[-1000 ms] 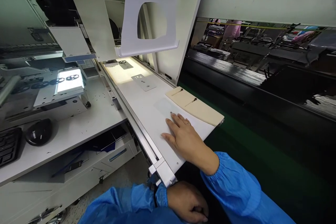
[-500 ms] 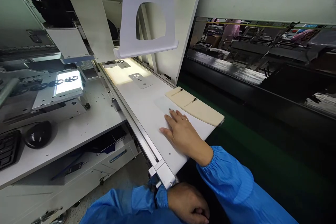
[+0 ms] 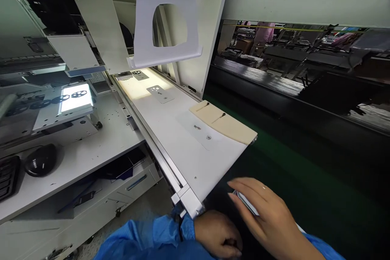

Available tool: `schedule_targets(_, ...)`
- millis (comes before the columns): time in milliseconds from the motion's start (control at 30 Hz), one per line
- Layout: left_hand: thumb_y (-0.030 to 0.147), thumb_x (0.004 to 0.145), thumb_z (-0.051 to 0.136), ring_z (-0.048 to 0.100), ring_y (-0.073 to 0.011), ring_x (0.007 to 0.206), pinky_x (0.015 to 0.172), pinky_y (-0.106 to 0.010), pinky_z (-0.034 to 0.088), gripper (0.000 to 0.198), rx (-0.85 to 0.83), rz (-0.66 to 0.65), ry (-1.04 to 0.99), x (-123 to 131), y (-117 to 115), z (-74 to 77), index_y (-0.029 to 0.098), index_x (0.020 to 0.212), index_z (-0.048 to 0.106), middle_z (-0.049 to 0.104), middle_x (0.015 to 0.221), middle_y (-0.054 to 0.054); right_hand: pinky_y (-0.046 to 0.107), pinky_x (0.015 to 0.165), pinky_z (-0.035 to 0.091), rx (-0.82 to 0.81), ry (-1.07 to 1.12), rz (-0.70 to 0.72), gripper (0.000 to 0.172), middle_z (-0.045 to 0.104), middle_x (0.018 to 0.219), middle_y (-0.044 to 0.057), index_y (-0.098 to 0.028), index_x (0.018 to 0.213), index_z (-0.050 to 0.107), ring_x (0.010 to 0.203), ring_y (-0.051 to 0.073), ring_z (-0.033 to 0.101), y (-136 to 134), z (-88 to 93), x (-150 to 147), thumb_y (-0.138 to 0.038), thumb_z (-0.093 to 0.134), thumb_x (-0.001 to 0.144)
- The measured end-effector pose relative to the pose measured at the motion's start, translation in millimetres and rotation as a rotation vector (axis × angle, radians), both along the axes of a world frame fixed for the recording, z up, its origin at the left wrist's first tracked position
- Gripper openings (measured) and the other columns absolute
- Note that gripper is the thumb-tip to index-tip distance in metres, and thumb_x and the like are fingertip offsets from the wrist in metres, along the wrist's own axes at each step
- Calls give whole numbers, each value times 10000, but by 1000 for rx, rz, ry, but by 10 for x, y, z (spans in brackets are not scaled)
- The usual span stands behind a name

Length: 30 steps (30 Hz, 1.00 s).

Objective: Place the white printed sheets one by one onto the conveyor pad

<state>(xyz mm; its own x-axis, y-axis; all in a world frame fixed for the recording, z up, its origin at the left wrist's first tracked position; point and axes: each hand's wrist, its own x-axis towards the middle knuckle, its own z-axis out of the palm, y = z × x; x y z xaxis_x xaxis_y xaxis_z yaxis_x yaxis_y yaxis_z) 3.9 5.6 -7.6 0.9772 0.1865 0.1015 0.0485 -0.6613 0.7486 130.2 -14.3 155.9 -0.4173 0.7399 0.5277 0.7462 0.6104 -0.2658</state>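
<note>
My right hand (image 3: pixel 263 215) hovers beyond the near end of the white belt (image 3: pixel 183 158). Its thumb and fingers close around a thin flat piece with a pale edge (image 3: pixel 247 203); most of it is hidden by the hand. Below the belt's corner, my left hand (image 3: pixel 217 233) is curled like a fist, and what it holds, if anything, cannot be seen. On the belt lies a clear sheet with small dark printed marks (image 3: pixel 202 133), touched by neither hand. Farther up is a grey rounded panel with a cluster of holes (image 3: pixel 160 94).
A cream plate with two black knobs (image 3: pixel 224 120) borders the belt's right side. A metal rail (image 3: pixel 152 146) runs along its left. Over the far end hangs a white cover with an opening (image 3: pixel 143 20). A mouse (image 3: pixel 41 160) sits on the machine's table, left.
My right hand has lifted off the sheet on the belt and moved down and right, now with a thin flat piece in it. My left hand has barely moved.
</note>
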Motion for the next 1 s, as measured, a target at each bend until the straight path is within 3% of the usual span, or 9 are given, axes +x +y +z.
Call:
schedule_targets(133, 274, 791, 655, 621, -106, 736, 696, -188, 445, 150, 49, 29, -49, -29, -14, 70, 165, 894, 649, 665, 738, 10, 279, 621, 572, 4, -57, -214, 328, 636, 899, 51, -192, 961, 630, 789, 192, 632, -296, -304, 492, -373, 368, 1041)
schedule_targets(233, 268, 794, 653, 608, -96, 716, 684, -179, 442, 137, 46, 42, -68, -34, -19, 97, 160, 879, 641, 650, 714, 13, 333, 608, 595, 25, -202, -327, 483, 636, 977, 91, -164, 966, 658, 837, 234, 636, -430, -568, 723, -464, 287, 1045)
schedule_targets(433, 239, 784, 665, 582, -87, 675, 663, -179, 419, 120, 59, 81, -84, -35, -38, 120, 146, 856, 642, 627, 685, 13, 461, 686, 597, 88, -399, -423, 696, 541, 1215, 181, -21, 1122, 618, 1115, 364, 510, -558, -1068, 872, -524, 145, 1028)
schedule_targets(633, 259, 806, 644, 563, -82, 669, 654, -174, 408, 115, 61, 111, -63, -54, -54, 136, 157, 859, 636, 616, 680, 15, 524, 826, 545, 80, -368, -458, 643, 492, 1257, 233, 20, 1172, 571, 1162, 374, 470, -603, -1490, 941, -413, 119, 1026)
schedule_targets(833, 254, 805, 645, 551, -78, 655, 644, -172, 404, 114, 66, 114, -65, -51, -59, 128, 151, 853, 635, 608, 677, 15, 434, 798, 580, 91, -315, -455, 620, 547, 1217, 168, -84, 1147, 604, 1125, 310, 523, -632, -1533, 960, -474, 134, 1034)
schedule_targets(1000, 258, 804, 646, 560, -84, 672, 638, -172, 405, 122, 70, 115, -87, -51, -59, 99, 149, 859, 637, 615, 683, 7, 359, 699, 605, 82, -336, -443, 613, 618, 1105, 121, -113, 1085, 651, 994, 260, 605, -697, -1275, 964, -447, 140, 1034)
